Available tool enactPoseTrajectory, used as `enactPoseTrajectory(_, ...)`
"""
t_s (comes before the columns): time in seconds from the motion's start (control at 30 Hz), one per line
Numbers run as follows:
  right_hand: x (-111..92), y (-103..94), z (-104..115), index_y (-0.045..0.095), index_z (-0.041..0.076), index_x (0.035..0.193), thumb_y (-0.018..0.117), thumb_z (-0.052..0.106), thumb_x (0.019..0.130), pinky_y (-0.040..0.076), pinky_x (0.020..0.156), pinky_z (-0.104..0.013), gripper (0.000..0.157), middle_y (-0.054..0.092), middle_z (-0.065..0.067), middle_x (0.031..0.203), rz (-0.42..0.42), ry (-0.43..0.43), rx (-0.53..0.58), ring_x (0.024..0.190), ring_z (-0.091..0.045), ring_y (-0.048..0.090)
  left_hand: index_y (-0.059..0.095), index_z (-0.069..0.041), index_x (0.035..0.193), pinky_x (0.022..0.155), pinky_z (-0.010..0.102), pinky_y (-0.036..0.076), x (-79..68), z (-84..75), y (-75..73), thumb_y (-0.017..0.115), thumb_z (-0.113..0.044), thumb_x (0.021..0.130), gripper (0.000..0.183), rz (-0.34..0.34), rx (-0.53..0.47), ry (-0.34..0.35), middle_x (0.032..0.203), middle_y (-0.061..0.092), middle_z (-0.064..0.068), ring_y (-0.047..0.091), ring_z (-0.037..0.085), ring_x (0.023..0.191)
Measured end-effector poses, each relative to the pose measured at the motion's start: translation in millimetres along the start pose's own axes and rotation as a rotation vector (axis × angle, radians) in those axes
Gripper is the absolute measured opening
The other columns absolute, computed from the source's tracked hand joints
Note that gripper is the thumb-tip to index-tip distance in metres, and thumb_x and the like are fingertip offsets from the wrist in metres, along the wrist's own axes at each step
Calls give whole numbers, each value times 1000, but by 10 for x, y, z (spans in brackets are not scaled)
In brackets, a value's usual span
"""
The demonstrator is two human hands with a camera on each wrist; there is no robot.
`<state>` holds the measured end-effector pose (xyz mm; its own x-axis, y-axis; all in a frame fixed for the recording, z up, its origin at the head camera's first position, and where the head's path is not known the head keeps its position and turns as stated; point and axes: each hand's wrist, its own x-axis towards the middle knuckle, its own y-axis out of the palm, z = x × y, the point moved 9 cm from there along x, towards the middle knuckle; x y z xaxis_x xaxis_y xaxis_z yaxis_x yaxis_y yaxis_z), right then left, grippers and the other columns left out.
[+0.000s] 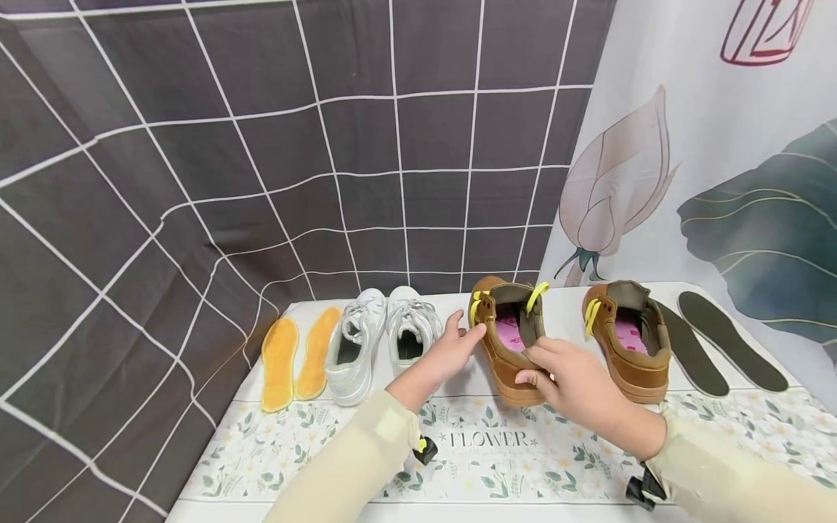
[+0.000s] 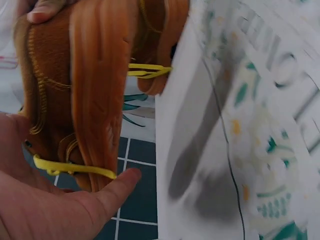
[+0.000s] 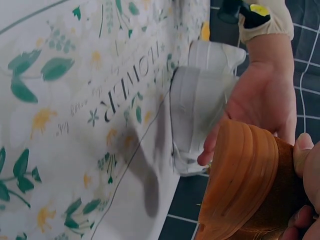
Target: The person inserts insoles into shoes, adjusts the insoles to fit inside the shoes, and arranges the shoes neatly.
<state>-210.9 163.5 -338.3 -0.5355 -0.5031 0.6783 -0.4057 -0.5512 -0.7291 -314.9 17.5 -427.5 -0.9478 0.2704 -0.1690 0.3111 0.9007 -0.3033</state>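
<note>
A brown shoe (image 1: 510,370) with yellow laces and a pink insole (image 1: 508,328) is lifted off the table, its shadow apart from it in both wrist views. My right hand (image 1: 575,378) grips its heel end, thumb outside and fingers at the collar. On the shoe's other side, my left hand (image 1: 451,349) has its fingers fairly straight beside the laced front. In the left wrist view, the left hand (image 2: 65,200) lies alongside the toe and yellow lace (image 2: 75,167). The matching brown shoe (image 1: 631,349) stands to the right.
Left of the hands are a pair of white sneakers (image 1: 356,349) and two orange insoles (image 1: 279,363). Two dark insoles (image 1: 732,341) lie at the far right. The flower-printed table (image 1: 484,479) meets a dark grid curtain (image 1: 431,196) behind.
</note>
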Motion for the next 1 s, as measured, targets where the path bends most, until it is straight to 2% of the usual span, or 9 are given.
enactPoseTrajectory(0.2, -2, 106, 83, 55, 23, 78, 62, 45, 92, 37, 60, -20, 28, 43, 14, 76, 24, -5, 17, 67, -1, 37, 12, -14, 161, 102, 49, 49, -23, 51, -10, 53, -51, 100, 82, 15, -101, 28, 145, 50, 23, 62, 35, 117)
enactPoseTrajectory(0.23, -7, 131, 91, 55, 23, 78, 64, 44, 91, 37, 60, -20, 27, 43, 14, 76, 34, -3, 18, 68, -1, 37, 12, -15, 161, 102, 49, 49, -29, 53, -16, 54, -50, 99, 83, 15, -107, 39, 146, 49, 23, 61, 34, 120)
enactPoseTrajectory(0.37, -42, 236, 119, 54, 23, 78, 67, 42, 89, 37, 62, -20, 26, 40, 14, 76, 76, 2, 22, 70, -2, 37, 22, -20, 160, 113, 52, 37, -62, 63, -42, 61, -45, 97, 79, -6, -66, 96, 154, 42, 17, 44, 34, 139)
enactPoseTrajectory(0.47, -82, 293, 117, 54, 23, 79, 68, 43, 89, 37, 62, -20, 26, 39, 15, 77, 93, 11, 26, 71, -1, 37, 32, -23, 157, 116, 53, 31, -80, 67, -41, 65, -44, 94, 74, -32, -45, 118, 154, 44, 10, 38, 31, 143)
enactPoseTrajectory(0.63, -133, 351, 151, 56, 24, 82, 69, 40, 90, 39, 62, -19, 23, 41, 17, 78, 118, 28, 34, 71, 1, 38, 41, -27, 153, 116, 55, 30, -98, 132, -7, 65, -44, 93, 67, -69, -18, 92, 149, 50, 8, 41, 32, 141)
enactPoseTrajectory(0.8, -141, 461, 203, 58, 24, 85, 71, 36, 91, 41, 64, -19, 19, 44, 16, 80, 152, 17, 34, 71, 1, 39, 43, -31, 152, 115, 58, 30, -119, 210, -27, 63, -42, 94, 62, -91, 9, 80, 151, 49, 7, 41, 34, 142)
enactPoseTrajectory(1.0, -161, 571, 187, 54, 25, 82, 71, 38, 91, 41, 63, -19, 23, 41, 17, 79, 174, 29, 48, 71, 1, 38, 37, -30, 155, 115, 55, 32, -135, 290, -12, 56, -47, 96, 65, -100, 64, 51, 154, 45, 9, 40, 33, 142)
